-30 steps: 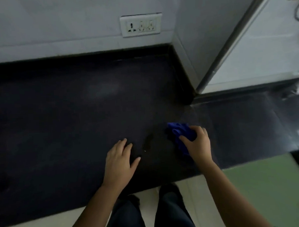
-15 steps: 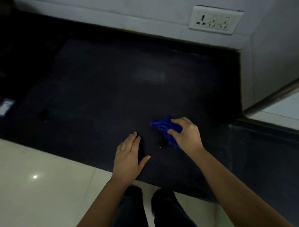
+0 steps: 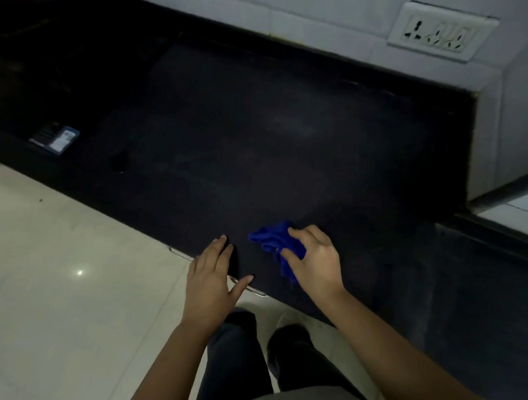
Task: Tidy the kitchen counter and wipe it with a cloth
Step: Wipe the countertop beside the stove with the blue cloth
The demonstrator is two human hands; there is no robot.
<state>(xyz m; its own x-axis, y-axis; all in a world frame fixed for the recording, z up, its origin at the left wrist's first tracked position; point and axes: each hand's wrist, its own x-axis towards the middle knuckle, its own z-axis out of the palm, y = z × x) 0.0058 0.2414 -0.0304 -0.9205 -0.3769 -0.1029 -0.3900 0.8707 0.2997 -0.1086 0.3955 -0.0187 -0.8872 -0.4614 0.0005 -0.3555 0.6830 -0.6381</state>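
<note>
**Blue cloth bunched under the right hand at the counter's front edge**

Low in the centre of the frame I see my right hand [image 3: 315, 262] pressing a crumpled blue cloth [image 3: 275, 244] onto the dark counter [image 3: 254, 139]. Its fingers are curled over the cloth, thumb and fingertips clasping the bunched fabric, part of which sticks out to the upper left of the hand and a strip trails down beside the palm. Just left of it, apart from the cloth, my left hand [image 3: 210, 277] lies flat with fingers extended and thumb spread out, grasping nothing; the fingertips rest on the counter's front edge while the palm hangs over the pale floor [image 3: 63, 284]. In the left part of the frame, a small blue-and-white packet [image 3: 55, 140] sits on the counter, well apart from both hands. A white wall socket [image 3: 440, 32] is mounted on the light wall in the upper right corner. Dark trousers [image 3: 233, 361] show at the bottom.
</note>
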